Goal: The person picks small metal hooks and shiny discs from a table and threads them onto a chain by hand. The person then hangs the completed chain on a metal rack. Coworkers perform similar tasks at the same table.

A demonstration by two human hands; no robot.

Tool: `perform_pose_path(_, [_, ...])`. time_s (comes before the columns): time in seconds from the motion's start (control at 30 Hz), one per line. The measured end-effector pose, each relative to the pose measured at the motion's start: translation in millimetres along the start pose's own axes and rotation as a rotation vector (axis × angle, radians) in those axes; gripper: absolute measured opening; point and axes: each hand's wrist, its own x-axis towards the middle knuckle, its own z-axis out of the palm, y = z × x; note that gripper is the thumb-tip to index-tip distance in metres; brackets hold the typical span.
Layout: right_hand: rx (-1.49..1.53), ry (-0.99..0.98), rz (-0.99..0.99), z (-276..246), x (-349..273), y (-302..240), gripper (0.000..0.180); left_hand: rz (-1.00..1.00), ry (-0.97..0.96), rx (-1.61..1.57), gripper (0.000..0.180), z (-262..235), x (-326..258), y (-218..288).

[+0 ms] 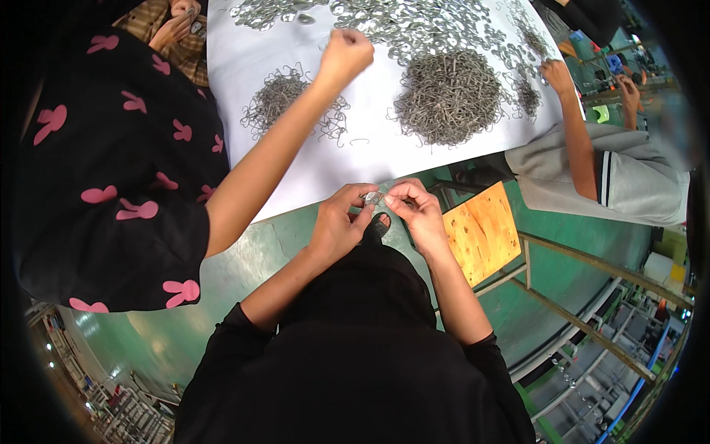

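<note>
Just off the near edge of the white-covered table [296,177], my two hands meet in front of my body. My left hand [339,226] is closed, its thumb and fingers pinching a small shiny metal disc [372,197]. Close beside it, my right hand [419,214] pinches a thin bent wire, its tip at the disc; whether the wire passes through the disc is too small to tell. On the table lie a large heap of wire hooks [450,96], a smaller heap of wire hooks [277,100] and many loose silvery discs [414,26].
A co-worker's bare arm [270,152] reaches over the table from the left, fist above the hooks. Another person's arm [580,140] reaches in at the right. Right of my hands stands a wooden stool [484,233]; metal frames [584,325] stand beyond it on the green floor.
</note>
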Motion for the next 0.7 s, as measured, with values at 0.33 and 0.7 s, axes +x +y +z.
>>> perform_pose_path(0.33, [-0.414,0.393,-0.391,15,-16,-2,0.008,0.025,-0.074,-0.048,0.030,19,9,4])
perform_pose_path(0.7, [-0.079,0.410,-0.374,3,-15,3,0.007,0.049,-0.313,-0.105,0.033,8,41,17])
